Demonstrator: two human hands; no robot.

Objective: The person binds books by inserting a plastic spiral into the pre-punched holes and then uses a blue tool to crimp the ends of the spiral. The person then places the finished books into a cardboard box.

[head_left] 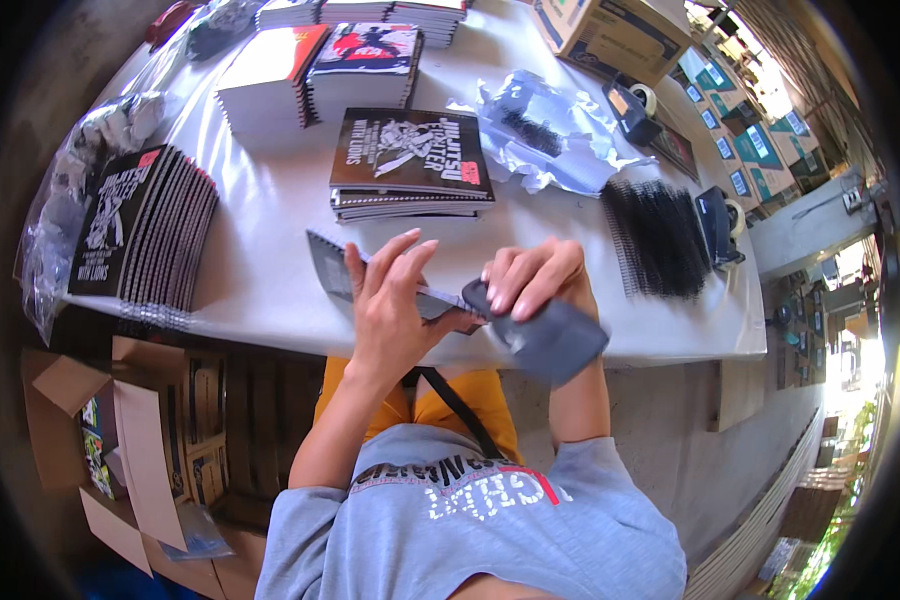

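Observation:
My left hand (390, 305) holds a thin spiral-bound notebook (335, 262) edge-up at the near edge of the white table (270, 270), thumb under it and fingers spread above. My right hand (535, 278) grips a dark grey tool or pouch (555, 340) pressed against the notebook's right end. Just beyond lies a short stack of black-covered spiral notebooks (410, 160).
A fanned row of black notebooks (140, 235) lies at left, more stacks (315, 70) at the back. Black plastic binding coils (660, 238) lie at right, beside crumpled plastic wrap (545, 135), tape dispensers (720, 222) and a cardboard box (610, 30). Open cartons (140, 440) stand below left.

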